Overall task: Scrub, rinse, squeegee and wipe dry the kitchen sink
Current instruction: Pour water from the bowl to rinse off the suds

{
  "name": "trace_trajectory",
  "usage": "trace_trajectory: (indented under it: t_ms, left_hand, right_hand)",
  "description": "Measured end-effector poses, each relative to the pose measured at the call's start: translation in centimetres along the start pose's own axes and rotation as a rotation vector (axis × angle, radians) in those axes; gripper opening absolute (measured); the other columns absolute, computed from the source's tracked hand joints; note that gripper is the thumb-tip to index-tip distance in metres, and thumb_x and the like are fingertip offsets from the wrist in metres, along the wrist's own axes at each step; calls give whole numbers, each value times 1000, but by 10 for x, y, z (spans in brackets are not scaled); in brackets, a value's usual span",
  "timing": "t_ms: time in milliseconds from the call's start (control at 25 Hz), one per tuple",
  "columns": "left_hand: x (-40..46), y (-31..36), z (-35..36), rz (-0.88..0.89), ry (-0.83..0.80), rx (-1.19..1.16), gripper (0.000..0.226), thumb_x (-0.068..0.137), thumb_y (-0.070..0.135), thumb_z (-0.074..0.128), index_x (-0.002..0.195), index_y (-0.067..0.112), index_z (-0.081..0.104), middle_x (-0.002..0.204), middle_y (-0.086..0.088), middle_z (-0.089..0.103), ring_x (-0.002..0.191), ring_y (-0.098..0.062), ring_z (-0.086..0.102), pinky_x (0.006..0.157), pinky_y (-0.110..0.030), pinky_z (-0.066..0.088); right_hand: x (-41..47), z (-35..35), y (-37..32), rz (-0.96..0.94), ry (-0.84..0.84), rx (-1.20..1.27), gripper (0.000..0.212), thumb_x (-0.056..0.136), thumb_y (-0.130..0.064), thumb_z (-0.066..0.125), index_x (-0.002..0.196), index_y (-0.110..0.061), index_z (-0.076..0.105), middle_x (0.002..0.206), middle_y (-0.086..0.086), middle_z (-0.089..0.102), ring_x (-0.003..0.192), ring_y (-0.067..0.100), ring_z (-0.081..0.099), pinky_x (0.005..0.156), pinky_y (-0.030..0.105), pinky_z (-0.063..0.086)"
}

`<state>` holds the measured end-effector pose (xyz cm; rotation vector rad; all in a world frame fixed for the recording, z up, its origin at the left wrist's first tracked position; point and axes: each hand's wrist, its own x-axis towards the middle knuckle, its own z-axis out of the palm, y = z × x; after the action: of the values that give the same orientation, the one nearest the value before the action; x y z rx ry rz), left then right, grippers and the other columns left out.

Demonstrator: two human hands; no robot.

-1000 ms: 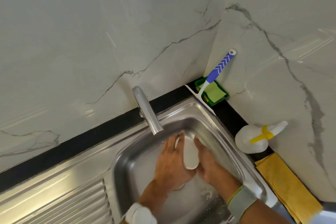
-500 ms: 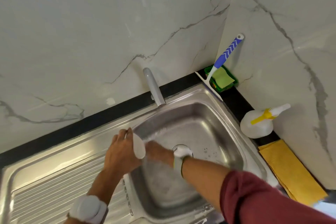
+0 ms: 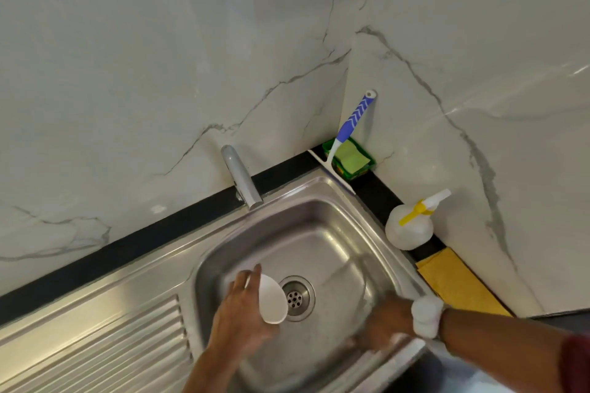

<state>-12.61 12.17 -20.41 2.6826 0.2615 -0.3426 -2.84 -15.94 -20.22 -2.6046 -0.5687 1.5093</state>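
Now the left hand (image 3: 238, 319) holds a small white cup (image 3: 271, 299) over the sink (image 3: 325, 233), beside the drain (image 3: 295, 298). Its grip is round the cup. The right hand (image 3: 384, 330) is blurry by the near wall, so I cannot tell its grip. To rinse well, tip water along every wall and rub as it runs down. Farther back, the tap (image 3: 241, 180) could get bumped. On the counter wait the cloth (image 3: 456, 284), spray bottle (image 3: 410, 226), sponge (image 3: 351, 156) and squeegee (image 3: 349, 128).

No readable text, labels or nos. anywhere. The spray bottle (image 3: 408, 230) looks unmarked, though it's perhaps too blurry to tell.
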Motion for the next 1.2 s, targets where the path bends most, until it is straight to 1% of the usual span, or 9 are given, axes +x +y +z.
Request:
trace_trajectory:
  t_ms: [80, 200, 360, 480, 560, 720, 1000, 1120, 1200]
  left_hand:
    - [7, 11, 3, 23, 17, -60, 117, 63, 53, 81, 161, 28, 22, 149, 4, 38, 135, -20, 46, 103, -33, 49]
    - [17, 17, 9, 0, 104, -188, 112, 54, 66, 73, 155, 30, 39, 140, 3, 46, 125, -23, 55, 97, -36, 53]
    - [38, 23, 9, 36, 119, -286, 118, 54, 77, 68, 158, 35, 32, 145, 3, 40, 129, -17, 50, 98, -34, 53]
    - [54, 28, -9, 159, -57, -278, 125, 56, 75, 78, 159, 48, 12, 145, 14, 30, 130, -6, 42, 103, -27, 47]
    - [73, 25, -32, 131, -69, -356, 116, 61, 76, 81, 156, 53, 18, 140, 19, 39, 125, -4, 48, 102, -32, 49]
    - [128, 9, -85, -66, 385, -183, 68, 81, 42, 86, 134, 11, 57, 121, -10, 63, 107, -30, 69, 84, -39, 58]
    - [152, 11, -105, -245, 276, -324, 14, 92, 13, 76, 99, 10, 65, 78, 11, 57, 73, -8, 61, 76, -22, 49]
    - [153, 14, -101, -324, 363, -508, 34, 91, 9, 76, 69, 24, 54, 67, 16, 52, 62, 1, 53, 61, -18, 45]
    - [149, 19, -96, -424, 420, -714, 40, 89, 7, 77, 68, 33, 55, 70, 12, 58, 67, -3, 58, 72, -30, 57]
  right_hand:
    - [5, 0, 4, -122, 74, -25, 129, 68, -99, -9, 118, -9, 68, 121, 16, 70, 113, 34, 65, 101, 40, 45]
    - [46, 19, -18, -98, 209, 617, 98, 72, -103, 21, 89, -20, 69, 89, 3, 74, 90, 23, 71, 90, 42, 55]
    - [52, 13, -90, 69, 76, 1679, 72, 90, -81, 48, 118, -19, 72, 108, 10, 78, 102, 34, 75, 80, 47, 61]
    - [59, -4, -104, 2, 23, 2066, 71, 93, -73, 53, 128, -14, 68, 120, 20, 74, 106, 40, 72, 80, 50, 62]
    - [66, -15, -106, 47, 88, 2101, 66, 95, -66, 56, 133, -12, 61, 120, 24, 71, 102, 44, 71, 79, 59, 62]
    - [84, -28, -114, 219, 142, 1922, 46, 101, -53, 59, 134, -21, 54, 118, 16, 59, 102, 40, 62, 84, 61, 59]
    - [117, -36, -138, 241, 87, 2042, 46, 100, -50, 63, 134, -21, 53, 121, 20, 58, 109, 45, 61, 90, 68, 55]
    - [123, -44, -143, 223, 83, 2079, 49, 99, -51, 63, 135, -18, 52, 124, 22, 58, 112, 46, 61, 86, 67, 57]
    - [122, -48, -145, 193, 85, 2063, 48, 100, -53, 61, 133, -18, 53, 124, 22, 59, 111, 47, 63, 84, 67, 58]
